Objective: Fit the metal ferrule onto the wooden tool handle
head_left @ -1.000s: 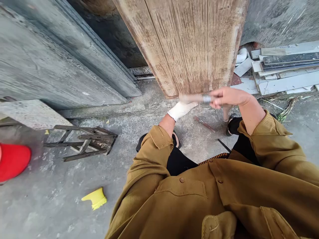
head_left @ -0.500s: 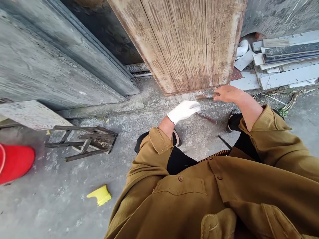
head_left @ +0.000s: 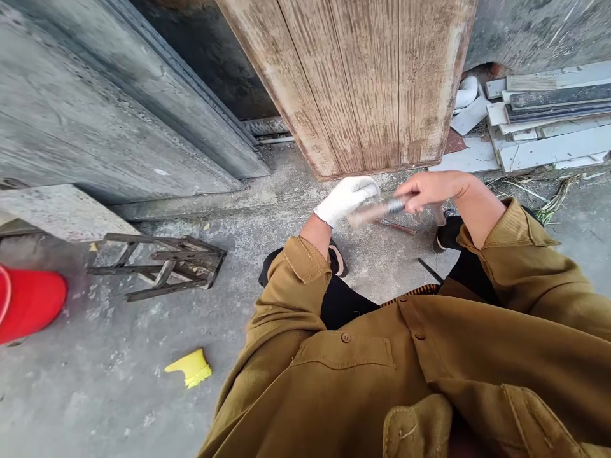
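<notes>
My left hand [head_left: 347, 198], in a white knitted glove, is in front of the bottom edge of the wooden door panel [head_left: 367, 95]. Its fingers are curled in, and whatever may be inside them is hidden. My bare right hand [head_left: 432, 189] grips a wooden stick-like tool [head_left: 370, 213] bound with wire near the fingers. Motion blurs the tool, and its free end points left, close below the gloved hand. On the concrete beneath lies a thin reddish-brown rod [head_left: 397, 226].
Grey slabs [head_left: 119, 108] lean at the left above a dark wooden stool [head_left: 167, 264] on its side. A red bucket [head_left: 31, 302] and a yellow scrap [head_left: 191, 367] are on the floor. Stacked boards [head_left: 554, 121] lie at the right.
My right hand has swung the tool down and left, closer to the gloved hand. The left hand has shifted slightly up and left.
</notes>
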`<state>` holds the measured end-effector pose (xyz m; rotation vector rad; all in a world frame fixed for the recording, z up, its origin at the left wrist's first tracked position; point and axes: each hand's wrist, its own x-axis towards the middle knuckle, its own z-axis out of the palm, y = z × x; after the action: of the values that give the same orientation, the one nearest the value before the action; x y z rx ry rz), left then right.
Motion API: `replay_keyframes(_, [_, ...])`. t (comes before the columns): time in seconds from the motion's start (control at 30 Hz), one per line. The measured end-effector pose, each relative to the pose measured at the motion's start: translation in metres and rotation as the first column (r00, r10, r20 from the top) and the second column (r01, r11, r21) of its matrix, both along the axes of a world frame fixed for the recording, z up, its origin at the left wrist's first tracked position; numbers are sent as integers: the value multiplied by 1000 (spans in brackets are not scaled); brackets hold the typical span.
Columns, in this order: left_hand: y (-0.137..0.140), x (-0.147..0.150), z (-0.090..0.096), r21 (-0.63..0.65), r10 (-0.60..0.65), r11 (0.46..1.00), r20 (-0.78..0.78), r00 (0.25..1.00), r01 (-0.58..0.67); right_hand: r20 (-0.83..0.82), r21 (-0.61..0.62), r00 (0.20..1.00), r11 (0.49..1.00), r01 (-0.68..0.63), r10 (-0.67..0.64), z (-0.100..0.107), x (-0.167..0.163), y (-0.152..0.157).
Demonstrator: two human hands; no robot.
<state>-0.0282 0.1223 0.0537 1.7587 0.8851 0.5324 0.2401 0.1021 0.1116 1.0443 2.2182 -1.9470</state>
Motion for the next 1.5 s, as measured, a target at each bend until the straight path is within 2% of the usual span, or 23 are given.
replay_keyframes(0.07, [-2,3,-4,-80,38,996,105,994,-29,-210,53,920,935,350,-332,0,4,3])
replay_keyframes(0.13, [-8,7,-6,-151,-20,987,170,985,46,-312,80,751,771,631,-582,-6,8,8])
replay_keyframes(0.2, [-15,12,-5,-192,-126,968,171,977,159,-248,189,644,616,765,-724,-15,12,16])
replay_keyframes(0.27, [-21,15,-1,-216,-222,945,133,966,247,-51,408,636,565,717,-770,-24,14,21])
replay_keyframes(0.33, [-24,16,3,-199,-297,930,91,950,310,231,606,663,638,475,-712,-29,13,22])
replay_keyframes(0.4, [-24,15,7,-152,-300,940,60,952,306,520,612,671,779,140,-529,-30,7,17])
replay_keyframes(0.47, [-21,12,8,-91,-220,971,24,975,222,704,400,678,907,-134,-211,-28,-3,9])
replay_keyframes(0.5, [-20,10,8,-66,-169,984,0,986,169,726,251,688,939,-235,-22,-26,-7,4])
replay_keyframes(0.57, [-16,6,6,-39,-92,995,-51,994,91,627,2,729,935,-354,275,-21,-14,-3])
replay_keyframes(0.6, [-14,4,4,-44,-74,997,-72,995,71,544,-68,764,926,-372,347,-17,-16,-6])
replay_keyframes(0.67, [-11,2,0,-78,-44,996,-84,996,37,395,-118,843,930,-348,366,-10,-12,-7])
replay_keyframes(0.77, [-8,1,-10,-122,13,992,-43,999,-18,240,-62,939,969,-238,246,1,5,-2])
replay_keyframes(0.83, [-6,2,-15,-152,77,986,8,997,-74,124,24,990,997,-75,72,5,18,2])
replay_keyframes(0.9, [-5,3,-19,-188,87,980,66,994,-73,-28,97,984,979,178,-176,6,26,4])
replay_keyframes(1.03, [-12,9,-17,-233,-52,969,131,990,82,-218,153,786,775,613,-578,1,23,6])
replay_keyframes(1.13, [-23,17,-11,-285,-145,941,146,979,182,-156,264,681,634,726,-715,-10,14,10])
replay_keyframes(1.2, [-29,21,-8,-311,-197,920,165,966,241,1,431,694,626,650,-720,-17,10,12])
replay_keyframes(1.23, [-31,22,-6,-311,-213,916,160,964,254,119,519,716,658,546,-688,-19,9,12])
replay_keyframes(1.3, [-30,20,-4,-280,-211,932,101,972,231,406,560,755,793,239,-514,-21,7,11])
replay_keyframes(1.37, [-26,14,-4,-219,-195,957,5,981,192,617,358,763,932,-55,-193,-19,5,7])
replay_keyframes(1.4, [-23,11,-4,-191,-187,965,-36,982,177,639,216,769,964,-155,-20,-17,5,4])
replay_keyframes(1.43, [-20,8,-5,-169,-184,971,-65,981,171,609,90,783,970,-224,124,-15,4,2])
replay_keyframes(1.5, [-15,4,-7,-133,-166,979,-88,982,153,498,-34,828,960,-279,258,-10,4,-1])
